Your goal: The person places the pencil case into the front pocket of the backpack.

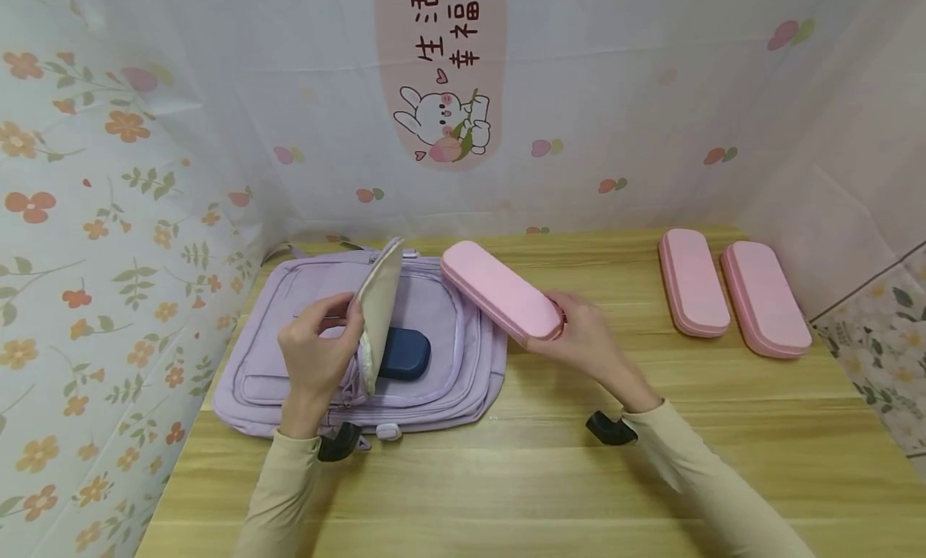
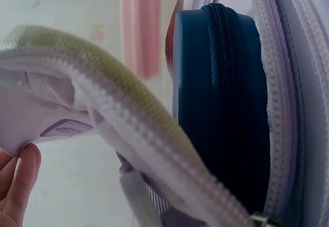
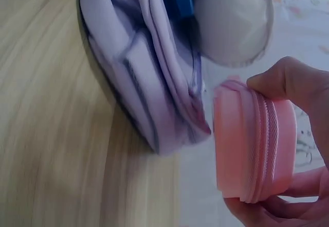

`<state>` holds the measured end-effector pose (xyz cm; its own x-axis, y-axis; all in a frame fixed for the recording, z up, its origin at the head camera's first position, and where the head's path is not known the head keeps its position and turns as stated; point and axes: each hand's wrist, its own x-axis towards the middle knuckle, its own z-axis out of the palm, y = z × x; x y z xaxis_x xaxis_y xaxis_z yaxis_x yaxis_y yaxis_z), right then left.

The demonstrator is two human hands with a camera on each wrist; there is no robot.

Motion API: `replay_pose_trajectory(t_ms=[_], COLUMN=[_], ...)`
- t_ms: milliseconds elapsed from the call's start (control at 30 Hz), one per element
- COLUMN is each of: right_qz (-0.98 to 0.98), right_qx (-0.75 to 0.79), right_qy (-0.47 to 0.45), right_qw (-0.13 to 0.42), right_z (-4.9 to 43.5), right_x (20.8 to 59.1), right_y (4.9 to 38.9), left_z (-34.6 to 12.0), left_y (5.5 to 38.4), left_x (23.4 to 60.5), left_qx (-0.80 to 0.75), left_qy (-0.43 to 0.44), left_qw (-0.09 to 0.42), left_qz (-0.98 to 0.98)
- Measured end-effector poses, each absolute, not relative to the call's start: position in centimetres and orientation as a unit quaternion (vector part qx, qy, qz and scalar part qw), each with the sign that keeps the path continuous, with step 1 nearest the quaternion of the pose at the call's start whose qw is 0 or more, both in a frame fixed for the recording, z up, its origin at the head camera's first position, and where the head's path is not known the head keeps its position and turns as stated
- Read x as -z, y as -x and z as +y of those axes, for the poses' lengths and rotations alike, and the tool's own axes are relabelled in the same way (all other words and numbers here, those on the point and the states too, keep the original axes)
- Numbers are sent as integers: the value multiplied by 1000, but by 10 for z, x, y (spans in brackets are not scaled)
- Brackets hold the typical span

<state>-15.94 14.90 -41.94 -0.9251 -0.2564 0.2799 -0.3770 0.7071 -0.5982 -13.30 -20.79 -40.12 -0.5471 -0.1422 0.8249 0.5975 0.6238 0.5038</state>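
Note:
A lilac backpack [image 1: 289,301] lies flat on the table, its front pocket unzipped. My left hand [image 1: 321,349] pinches the edge of the pocket's flap [image 1: 381,309] and holds it raised, cream lining facing right. Inside the pocket sits a dark blue zippered case [image 1: 405,354], partly hidden behind the flap; the left wrist view shows the zip of the blue case [image 2: 223,57] close up. My right hand [image 1: 589,341] grips one end of a pink zippered case [image 1: 499,289], thumb on one side and fingers on the other. The far end of this case overlaps the backpack's right edge.
Two more pink cases, one [image 1: 696,281] beside the other [image 1: 767,299], lie at the table's back right. The wooden table [image 1: 463,494] meets a printed curtain [image 1: 615,124] behind and a floral one [image 1: 94,260] on the left.

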Motion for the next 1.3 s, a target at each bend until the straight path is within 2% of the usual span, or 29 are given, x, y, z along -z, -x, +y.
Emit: replay_pose_trajectory(t_ms=[500,933,1167,1300], right_qz=[-898,-884,-902,-909], right_qx=[-366,-349,-323,-320], right_qy=[-241,-310,-283,-264], right_qw=[43,8,-41,-50], right_z=[110,91,80,70], right_x=[425,421,417,416], right_y=[168,202,217,225], left_z=[-208,-209,-209,-209], left_y=[132,132,132,132], left_x=[401,402,403,403], left_qx=[429,427,427,426], left_qy=[137,131,128,126], left_qw=[448,443,443,444], left_qz=[-772,-777,-777,-778])
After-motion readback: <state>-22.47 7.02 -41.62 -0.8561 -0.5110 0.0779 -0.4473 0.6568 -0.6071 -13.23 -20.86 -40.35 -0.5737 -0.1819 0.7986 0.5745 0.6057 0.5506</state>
